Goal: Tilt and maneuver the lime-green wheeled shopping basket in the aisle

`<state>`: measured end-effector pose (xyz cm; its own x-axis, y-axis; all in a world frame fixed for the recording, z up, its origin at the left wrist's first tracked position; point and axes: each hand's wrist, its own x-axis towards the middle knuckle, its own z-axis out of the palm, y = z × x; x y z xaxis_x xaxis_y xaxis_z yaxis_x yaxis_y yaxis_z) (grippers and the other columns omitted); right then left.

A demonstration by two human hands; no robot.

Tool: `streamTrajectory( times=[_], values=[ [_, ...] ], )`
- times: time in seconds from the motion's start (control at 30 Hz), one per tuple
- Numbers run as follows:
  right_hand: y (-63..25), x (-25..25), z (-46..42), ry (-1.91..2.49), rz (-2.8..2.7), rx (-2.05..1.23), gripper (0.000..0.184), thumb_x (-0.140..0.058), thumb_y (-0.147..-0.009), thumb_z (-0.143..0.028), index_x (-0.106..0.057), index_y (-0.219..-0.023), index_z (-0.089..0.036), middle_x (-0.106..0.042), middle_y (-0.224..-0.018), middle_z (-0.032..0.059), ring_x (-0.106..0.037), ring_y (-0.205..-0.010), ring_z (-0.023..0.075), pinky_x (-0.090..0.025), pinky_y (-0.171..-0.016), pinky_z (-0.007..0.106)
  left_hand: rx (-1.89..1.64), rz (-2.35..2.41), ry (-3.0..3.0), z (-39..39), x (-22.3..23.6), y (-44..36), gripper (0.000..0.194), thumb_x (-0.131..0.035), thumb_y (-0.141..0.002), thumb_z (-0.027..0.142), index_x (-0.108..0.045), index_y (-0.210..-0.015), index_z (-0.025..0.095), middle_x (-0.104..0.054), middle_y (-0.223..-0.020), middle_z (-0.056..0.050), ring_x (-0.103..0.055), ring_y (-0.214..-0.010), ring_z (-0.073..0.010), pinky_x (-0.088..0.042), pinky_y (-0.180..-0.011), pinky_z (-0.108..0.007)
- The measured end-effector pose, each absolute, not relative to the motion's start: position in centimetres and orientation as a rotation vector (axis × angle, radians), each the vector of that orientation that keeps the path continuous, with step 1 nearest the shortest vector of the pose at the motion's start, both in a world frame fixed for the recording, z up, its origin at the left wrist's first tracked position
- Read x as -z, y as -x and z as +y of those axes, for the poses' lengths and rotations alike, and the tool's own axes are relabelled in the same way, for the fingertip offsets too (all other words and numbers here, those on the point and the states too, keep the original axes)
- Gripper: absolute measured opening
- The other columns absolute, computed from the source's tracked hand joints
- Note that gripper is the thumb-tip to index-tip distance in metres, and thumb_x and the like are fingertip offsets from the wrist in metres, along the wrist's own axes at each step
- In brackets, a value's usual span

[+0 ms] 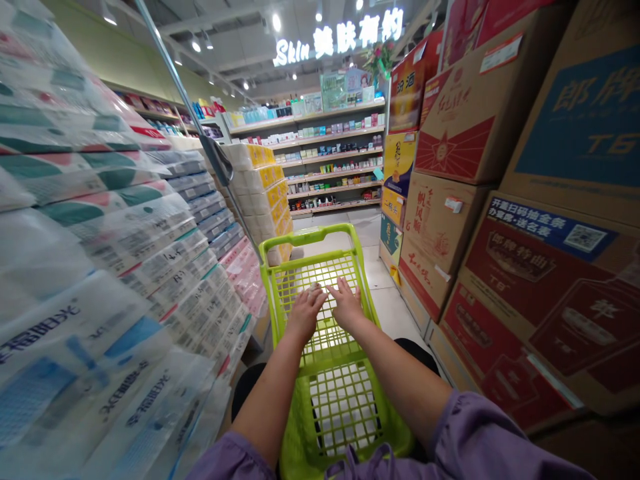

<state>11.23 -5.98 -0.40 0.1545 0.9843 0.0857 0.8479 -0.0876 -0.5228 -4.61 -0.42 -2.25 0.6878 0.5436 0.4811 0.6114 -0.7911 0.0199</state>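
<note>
A lime-green, latticed plastic basket (pixel 327 360) with a looped handle (pixel 311 236) is overhung by the left hand (pixel 306 311) and right hand (pixel 346 307), both unclenched and loosely spread.

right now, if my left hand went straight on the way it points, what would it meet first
Probably your right hand, whose fingertips sit just past those of the left hand; depth is unclear, so it might meet the green basket instead.
</note>
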Motion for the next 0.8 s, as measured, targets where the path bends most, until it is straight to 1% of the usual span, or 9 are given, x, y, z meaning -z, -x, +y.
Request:
streamTrajectory(
  times=[0.07, 0.13, 0.3, 0.37, 0.5, 0.6, 0.67, 0.73, 0.8],
  values=[
    [-11.22, 0.37, -5.98, 1.996, -1.744, -0.408, 0.084, -0.051, -0.069, 0.002, -0.035, -0.144, -0.032, -0.011, -0.16, 0.0045, 0.0, -0.147, 0.0185, 0.006, -0.115, 0.05, 0.801, -1.209, 2.611, -0.3, 2.18, 4.92, 0.061, -0.042, -0.079, -0.003, -0.052, -0.131, 0.027, -0.054, -0.136, -0.009, -0.044, -0.13, -0.0274, -0.031, -0.11, -0.056],
    [-11.21, 0.37, -5.96, 2.003, -1.747, -0.412, 0.085, -0.051, -0.068, 0.003, -0.035, -0.144, -0.032, -0.011, -0.16, 0.004, 0.001, -0.147, 0.0184, 0.006, -0.115, 0.05, 0.832, -1.343, 2.531, -0.28, 2.23, 5.07, 0.061, -0.041, -0.078, -0.003, -0.052, -0.132, 0.025, -0.052, -0.137, -0.011, -0.041, -0.132, -0.0285, -0.031, -0.11, -0.056],
    [-11.19, 0.38, -5.94, 1.985, -1.741, -0.407, 0.082, -0.051, -0.07, 0.002, -0.036, -0.144, -0.031, -0.011, -0.16, 0.0058, 0.0, -0.147, 0.0187, 0.005, -0.114, 0.05, 0.708, -0.966, 2.776, -0.54, 2.42, 4.56, 0.06, -0.042, -0.077, -0.005, -0.057, -0.126, 0.027, -0.054, -0.136, -0.005, -0.037, -0.136, -0.0253, -0.031, -0.112, -0.05],
    [-11.2, 0.36, -5.95, 1.977, -1.74, -0.413, 0.081, -0.051, -0.07, 0.002, -0.036, -0.144, -0.031, -0.011, -0.16, 0.0062, 0.0, -0.147, 0.0187, 0.005, -0.115, 0.05, 0.749, -1.045, 2.73, -0.33, 2.36, 4.65, 0.06, -0.042, -0.078, -0.004, -0.056, -0.127, 0.028, -0.055, -0.136, -0.005, -0.039, -0.134, -0.0254, -0.032, -0.112, -0.05],
    [-11.22, 0.34, -5.92, 1.99, -1.737, -0.422, 0.083, -0.05, -0.069, 0.003, -0.037, -0.143, -0.032, -0.011, -0.16, 0.0053, 0.0, -0.147, 0.0184, 0.006, -0.115, 0.049, 0.903, -1.341, 2.54, 0.21, 2.41, 5.09, 0.058, -0.04, -0.08, -0.003, -0.053, -0.13, 0.023, -0.052, -0.137, -0.01, -0.04, -0.134, -0.0264, -0.035, -0.11, -0.05],
    [-11.24, 0.39, -5.91, 1.993, -1.736, -0.404, 0.082, -0.05, -0.069, 0.003, -0.037, -0.143, -0.031, -0.012, -0.16, 0.0058, -0.001, -0.147, 0.0187, 0.005, -0.115, 0.05, 0.836, -1.091, 2.72, 0.07, 2.57, 4.95, 0.06, -0.041, -0.077, -0.005, -0.056, -0.127, 0.025, -0.053, -0.137, -0.007, -0.039, -0.135, -0.024, -0.035, -0.111, -0.049],
    [-11.27, 0.42, -5.94, 1.987, -1.736, -0.395, 0.081, -0.051, -0.07, 0.002, -0.037, -0.143, -0.031, -0.011, -0.16, 0.0068, -0.002, -0.147, 0.0189, 0.004, -0.115, 0.05, 0.789, -0.906, 2.819, -0.07, 2.48, 4.91, 0.059, -0.042, -0.077, -0.004, -0.058, -0.124, 0.027, -0.055, -0.135, -0.005, -0.042, -0.133, -0.0224, -0.037, -0.11, -0.048],
    [-11.28, 0.41, -5.97, 1.985, -1.739, -0.398, 0.082, -0.051, -0.07, 0.002, -0.036, -0.144, -0.031, -0.011, -0.16, 0.0066, -0.001, -0.147, 0.0189, 0.004, -0.115, 0.05, 0.852, -0.963, 2.773, 0.01, 2.26, 5.14, 0.054, -0.041, -0.08, -0.002, -0.059, -0.122, 0.026, -0.057, -0.133, -0.006, -0.046, -0.13, -0.0226, -0.04, -0.107, -0.046],
    [-11.28, 0.37, -5.98, 1.993, -1.742, -0.404, 0.084, -0.05, -0.07, 0.002, -0.035, -0.144, -0.032, -0.01, -0.16, 0.0059, -0.001, -0.147, 0.0191, 0.004, -0.115, 0.051, 0.987, -1.212, 2.592, 0.25, 2.09, 5.46, 0.051, -0.041, -0.081, -0.001, -0.059, -0.122, 0.024, -0.056, -0.133, -0.008, -0.046, -0.129, -0.0245, -0.042, -0.105, -0.046]
  ],
)
